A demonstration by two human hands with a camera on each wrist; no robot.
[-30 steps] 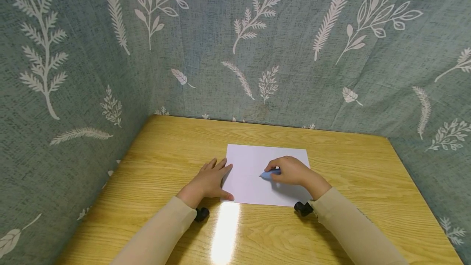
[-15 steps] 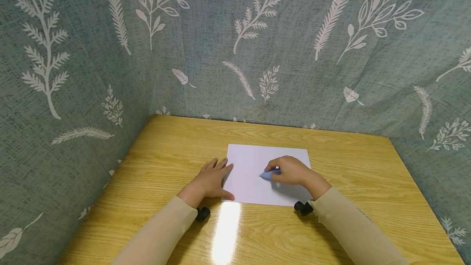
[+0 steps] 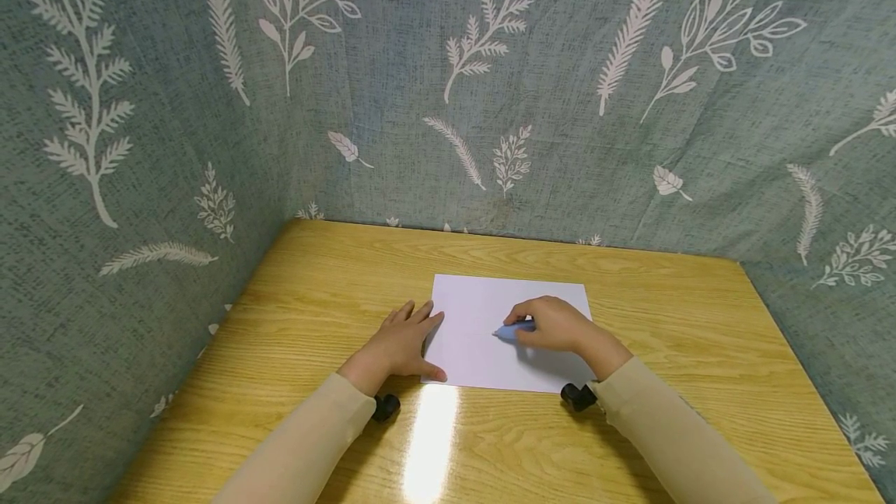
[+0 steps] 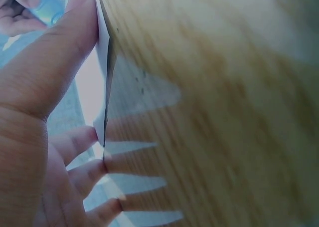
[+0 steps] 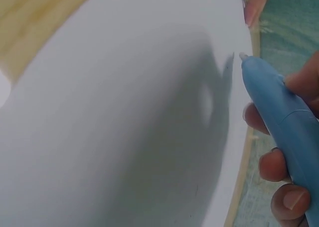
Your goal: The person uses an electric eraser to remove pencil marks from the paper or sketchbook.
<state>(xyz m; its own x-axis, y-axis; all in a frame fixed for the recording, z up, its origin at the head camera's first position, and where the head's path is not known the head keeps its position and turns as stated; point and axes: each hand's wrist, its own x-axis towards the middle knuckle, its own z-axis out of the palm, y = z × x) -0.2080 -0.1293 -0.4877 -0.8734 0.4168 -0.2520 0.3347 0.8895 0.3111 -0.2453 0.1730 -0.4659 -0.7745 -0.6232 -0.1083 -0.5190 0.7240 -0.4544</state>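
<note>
A sheet of white paper (image 3: 469, 364) lies on the wooden table. My left hand (image 3: 400, 342) rests at its left edge with the fingers spread, thumb and index fingertip on the sheet; the left wrist view shows the thumb (image 4: 55, 62) close up along the paper's edge. Over the right half of the sheet, my right hand (image 3: 556, 325) grips a thick light-blue pen (image 3: 514, 330), its tip pointing left. Close up in the right wrist view, fingers and thumb curl round the pen (image 5: 279, 107), whose short pale tip stands above its shadow. A faint line shows left of the tip.
The wooden tabletop (image 3: 336, 271) runs out on all sides of the sheet. Green leaf-patterned cloth (image 3: 392, 169) stands behind and at both sides. A bright glare strip (image 3: 428, 442) lies in front of the paper. Both wrists carry small black cameras (image 3: 577, 397).
</note>
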